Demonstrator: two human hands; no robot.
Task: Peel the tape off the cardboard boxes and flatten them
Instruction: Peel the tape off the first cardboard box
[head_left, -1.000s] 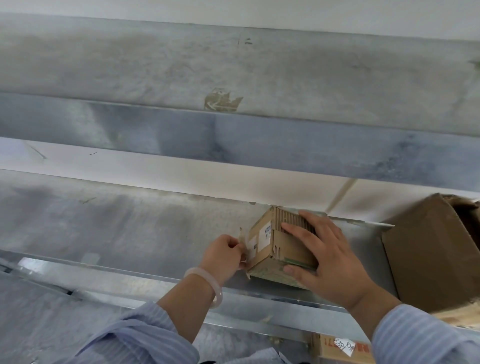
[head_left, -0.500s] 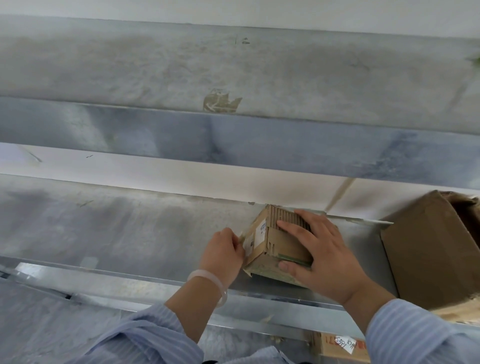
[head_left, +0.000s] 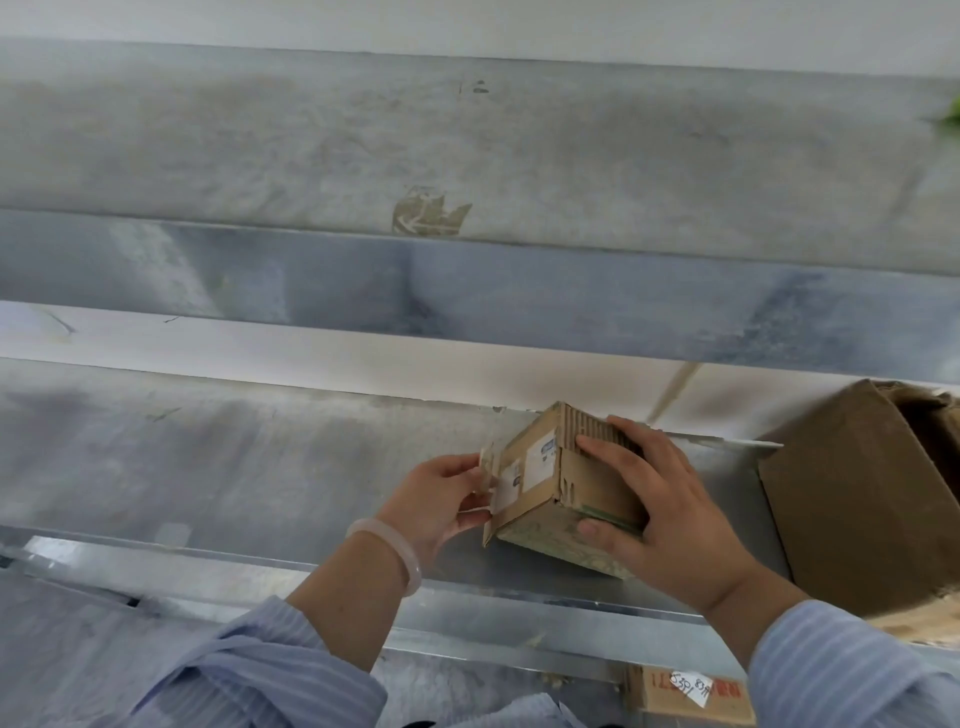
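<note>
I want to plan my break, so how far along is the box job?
Nothing looks flattened yet. Right now the left hand pinches tape lifting off the small box while the right hand steadies it. Left to do: finish that tape, flatten it, then the big box at right.

Tape strip (head_left: 487, 475) farther off box (head_left: 540, 501)

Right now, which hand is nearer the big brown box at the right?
Right. The right hand holds the small box just left of the big brown box; the left hand pinches tape farther left.
</note>
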